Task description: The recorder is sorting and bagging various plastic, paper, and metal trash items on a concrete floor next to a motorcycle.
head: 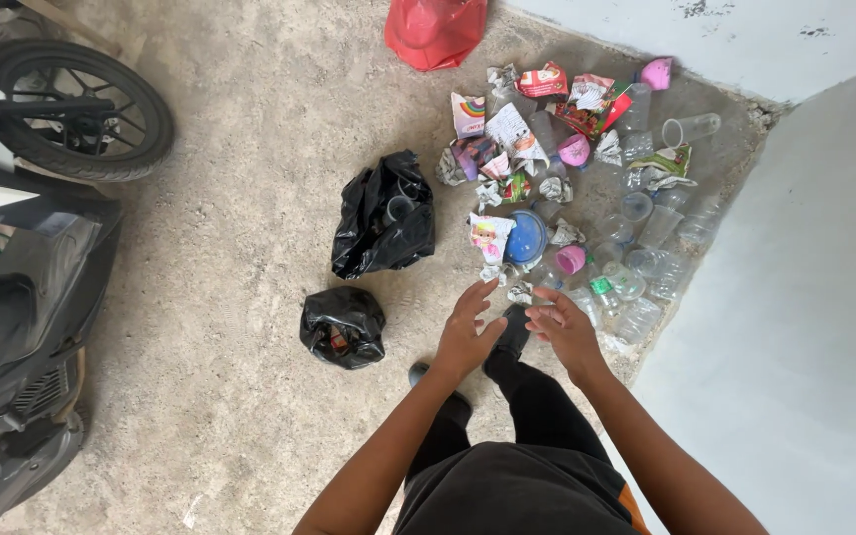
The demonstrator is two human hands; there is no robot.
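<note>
I stand on a concrete floor and look down at my legs in black trousers. My left hand (467, 330) is held out in front of me, fingers spread, holding nothing. My right hand (563, 327) is beside it, fingers apart and also empty. Both hover above the near edge of a litter pile (587, 188) of crumpled wrappers, clear plastic cups, bottles, pink lids and a blue round lid (526, 239). A large black plastic bag (384, 215) lies open to the left of the pile. A smaller black bag (343, 326) sits nearer, left of my left hand.
A motor scooter (22, 248) with its wheel (76, 109) stands along the left side. A red plastic bag (435, 30) lies at the top. A pale wall (804, 297) runs down the right and meets another wall at the far corner.
</note>
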